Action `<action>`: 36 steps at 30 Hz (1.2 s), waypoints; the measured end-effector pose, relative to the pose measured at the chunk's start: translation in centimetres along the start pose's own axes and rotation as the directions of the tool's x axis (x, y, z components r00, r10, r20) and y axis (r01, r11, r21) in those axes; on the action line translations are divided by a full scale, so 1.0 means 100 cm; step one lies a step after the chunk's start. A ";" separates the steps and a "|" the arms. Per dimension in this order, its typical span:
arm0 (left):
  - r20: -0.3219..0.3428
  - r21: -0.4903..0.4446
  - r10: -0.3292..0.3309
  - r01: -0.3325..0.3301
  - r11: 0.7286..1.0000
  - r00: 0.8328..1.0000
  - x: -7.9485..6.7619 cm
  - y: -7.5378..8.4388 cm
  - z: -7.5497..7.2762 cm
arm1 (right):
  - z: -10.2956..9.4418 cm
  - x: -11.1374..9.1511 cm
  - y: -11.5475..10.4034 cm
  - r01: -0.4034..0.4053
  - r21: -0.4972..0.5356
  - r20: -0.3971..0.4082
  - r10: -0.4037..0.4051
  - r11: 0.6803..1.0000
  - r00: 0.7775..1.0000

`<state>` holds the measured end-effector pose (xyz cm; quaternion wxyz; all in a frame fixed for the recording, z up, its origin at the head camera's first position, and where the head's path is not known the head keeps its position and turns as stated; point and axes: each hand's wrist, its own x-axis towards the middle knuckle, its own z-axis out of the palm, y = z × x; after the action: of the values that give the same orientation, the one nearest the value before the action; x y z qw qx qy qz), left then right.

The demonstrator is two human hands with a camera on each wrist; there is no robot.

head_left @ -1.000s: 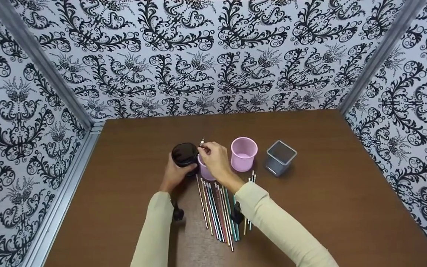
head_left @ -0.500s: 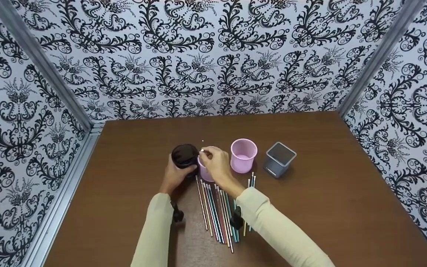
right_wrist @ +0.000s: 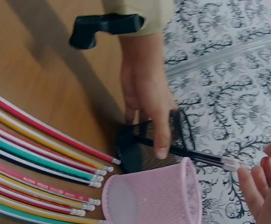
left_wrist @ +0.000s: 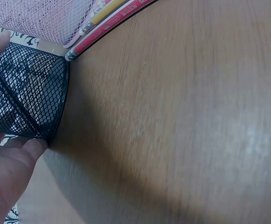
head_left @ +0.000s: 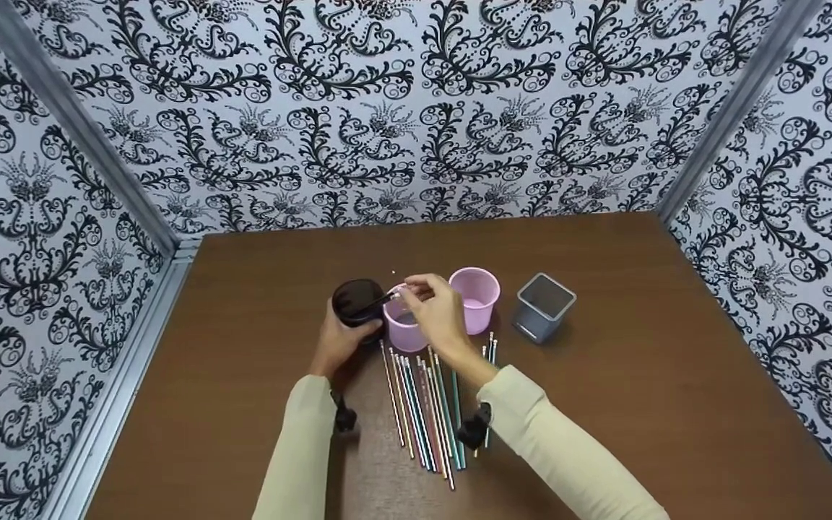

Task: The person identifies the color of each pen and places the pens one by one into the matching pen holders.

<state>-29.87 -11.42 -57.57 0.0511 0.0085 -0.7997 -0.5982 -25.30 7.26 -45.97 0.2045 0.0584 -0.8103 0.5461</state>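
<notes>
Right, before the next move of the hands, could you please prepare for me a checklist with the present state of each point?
1. Left hand steadies the black mesh cup: ok, its fingers and thumb are around it.
2. Black pencils stand in that cup: ok, they lean out over its rim.
3. Right hand is free of their ends: cannot tell; the fingertips are very close.
4. Nearest pink mesh cup is upright: ok, it stands beside the black cup.
5. All loose pencils are put away: not ok, many lie on the table.
</notes>
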 end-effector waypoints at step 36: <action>-0.012 0.040 -0.014 0.015 0.999 1.000 -0.008 0.003 0.004 | -0.076 -0.022 0.012 -0.215 -0.001 0.032 0.215 0.977 0.976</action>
<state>-29.09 -10.94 -57.47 0.0511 0.0187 -0.8111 -0.5824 -21.65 14.34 -45.46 0.1315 -0.0207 -0.8143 0.5649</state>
